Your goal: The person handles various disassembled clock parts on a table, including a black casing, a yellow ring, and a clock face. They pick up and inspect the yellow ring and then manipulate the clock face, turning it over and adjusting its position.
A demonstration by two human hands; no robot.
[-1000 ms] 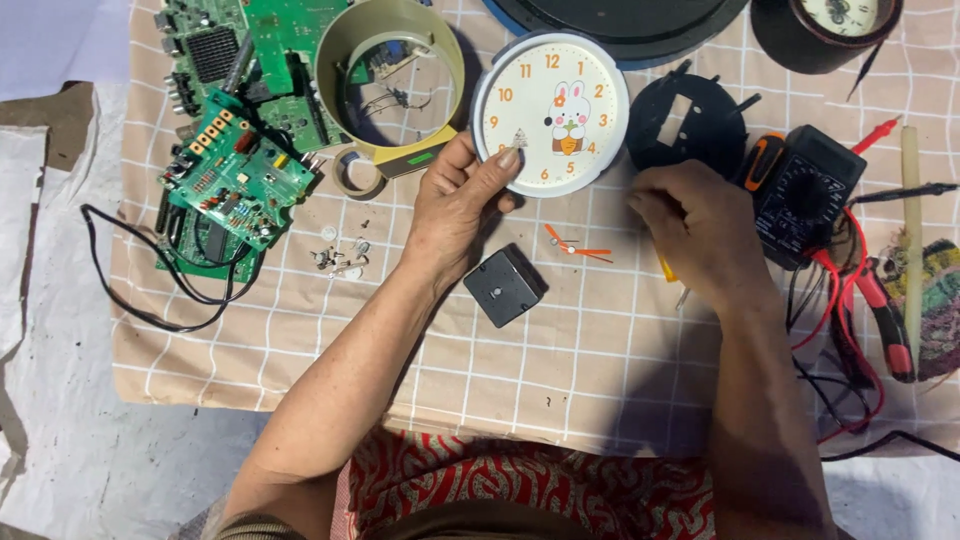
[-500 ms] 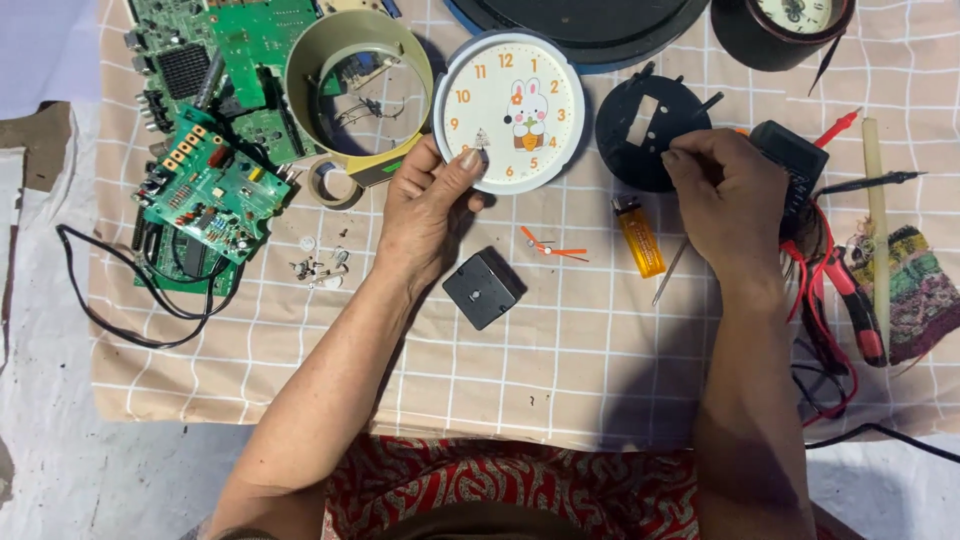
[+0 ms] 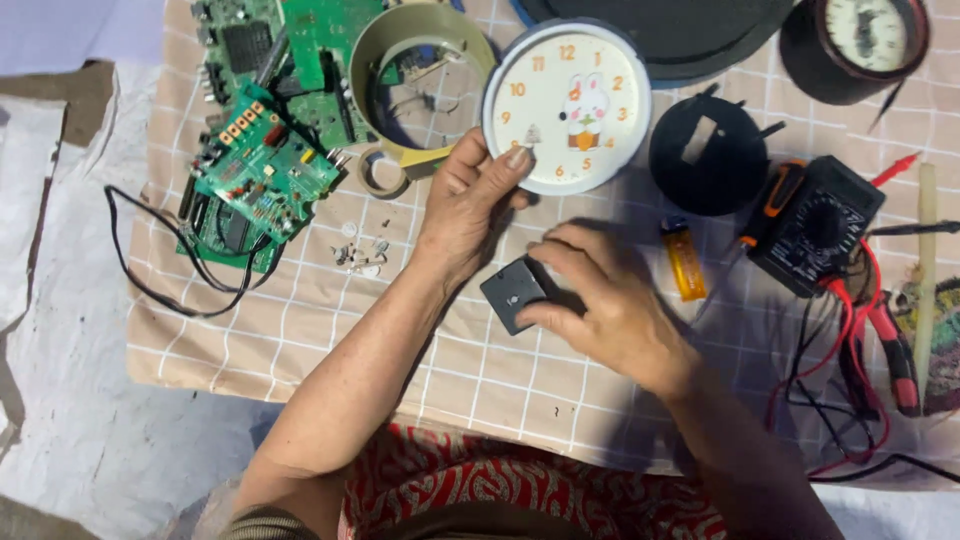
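My left hand (image 3: 470,205) grips the lower left rim of a white round clock face (image 3: 570,100) with orange numerals and a small rabbit picture, thumb resting on the dial. My right hand (image 3: 600,300) lies over a small dark square clock movement box (image 3: 512,293) on the checked cloth, fingers closed around its right side. A black round back cover (image 3: 708,155) sits just right of the clock face.
Green circuit boards (image 3: 265,170) and a tan round clock frame (image 3: 420,75) lie at upper left, with a tape roll (image 3: 383,172) and small screws (image 3: 360,250). A yellow lighter (image 3: 685,262), a black multimeter (image 3: 815,225) with red leads and red-handled pliers (image 3: 895,350) sit to the right.
My right hand has come down and left from the black back cover to the small movement box and closed on it. My left hand still holds the clock face.
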